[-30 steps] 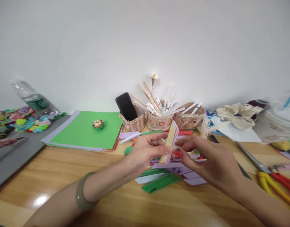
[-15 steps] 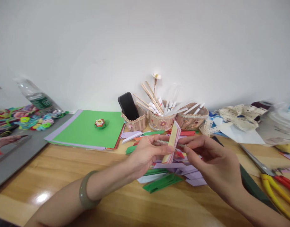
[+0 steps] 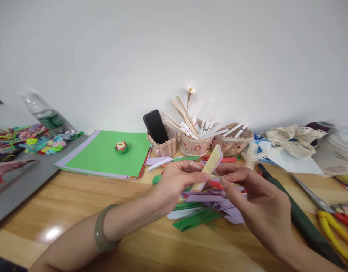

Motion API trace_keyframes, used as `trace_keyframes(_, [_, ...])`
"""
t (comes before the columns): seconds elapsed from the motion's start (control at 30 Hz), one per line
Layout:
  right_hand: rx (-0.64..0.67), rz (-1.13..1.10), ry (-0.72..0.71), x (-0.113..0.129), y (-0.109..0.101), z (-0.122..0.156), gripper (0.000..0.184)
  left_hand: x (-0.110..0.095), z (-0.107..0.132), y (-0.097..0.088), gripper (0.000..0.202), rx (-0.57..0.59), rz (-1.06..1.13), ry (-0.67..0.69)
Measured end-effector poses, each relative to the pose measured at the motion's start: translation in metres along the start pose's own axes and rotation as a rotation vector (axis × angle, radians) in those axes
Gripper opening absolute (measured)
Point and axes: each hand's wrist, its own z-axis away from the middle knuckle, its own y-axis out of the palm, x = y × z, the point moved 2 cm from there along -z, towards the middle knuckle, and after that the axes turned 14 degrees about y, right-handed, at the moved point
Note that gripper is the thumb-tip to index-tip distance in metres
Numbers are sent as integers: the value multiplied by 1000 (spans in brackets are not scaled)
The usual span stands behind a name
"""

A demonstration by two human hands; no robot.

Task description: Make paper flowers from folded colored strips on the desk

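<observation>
Pinched between the thumb and fingers of my left hand [image 3: 174, 183] is a bundle of folded paper strips [image 3: 212, 164], held tilted with its pale yellow face outward. My right hand [image 3: 259, 192] is closed just to its right, thumb and fingertips together by the bundle's edge. What those fingertips hold, if anything, is too small to make out. Below both hands lies a loose pile of folded purple paper strips [image 3: 206, 198], with green folded strips [image 3: 196, 219] at its near side. Some red pieces show between the hands.
Sheets of green paper [image 3: 91, 151] carry a small folded paper flower [image 3: 121, 147]. Behind stand decorated baskets [image 3: 195, 146] with sticks and markers, one holding a phone [image 3: 156, 126]. At right lie a dark green bar [image 3: 301, 223], scissors [image 3: 315, 196] and lace [image 3: 295, 139]. A laptop [image 3: 46, 177] is left.
The paper bundle has tilted further to the right, its yellow face turning more toward me. Both hands stay close together around it. The view has shifted slightly.
</observation>
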Motion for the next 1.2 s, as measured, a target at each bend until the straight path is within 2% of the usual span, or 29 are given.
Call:
trace_keyframes(0.13, [-174,398,-478,3,-7,2,16,0,0,-1,17,5,-124,25])
trace_keyframes(0.23, [-146,603,-702,4,-11,1,19,-1,0,0,19,12,-215,63])
trace_keyframes(0.3, [-80,662,-803,8,-12,-1,10,-1,1,1,17,38,-292,115])
trace_keyframes(0.33, [-40,674,-844,11,-12,-3,6,-2,1,2,14,62,-345,145])
trace_keyframes(0.43, [82,665,-926,16,-10,-6,22,-2,3,3,5,121,-480,197])
trace_keyframes(0.5, [121,636,-945,15,-10,-7,27,-2,2,2,7,120,-481,168])
trace_keyframes(0.67, [100,592,-969,-1,-19,-6,19,1,-3,-1,22,170,-342,9])
trace_keyframes(0.77, [94,623,-996,-9,-22,-6,16,2,-5,-2,23,164,-283,7])
trace_keyframes(0.9, [62,627,-903,-8,-19,-6,21,-1,-5,-2,19,116,-372,153])
trace_keyframes(0.97, [12,511,-803,-4,-16,-6,18,-4,-5,-3,19,82,-460,240])
trace_keyframes(1.0, [-17,427,-711,-2,-15,-6,13,-5,-5,-3,19,66,-512,288])
trace_keyframes(1.07, [-24,276,-428,1,-11,-8,8,-6,-4,-5,17,55,-621,402])
trace_keyframes(1.13, [101,195,-111,1,-4,-11,21,-6,-2,-7,15,73,-717,534])
trace_keyframes(1.2, [262,124,115,0,3,-12,31,-5,0,-8,16,107,-788,646])
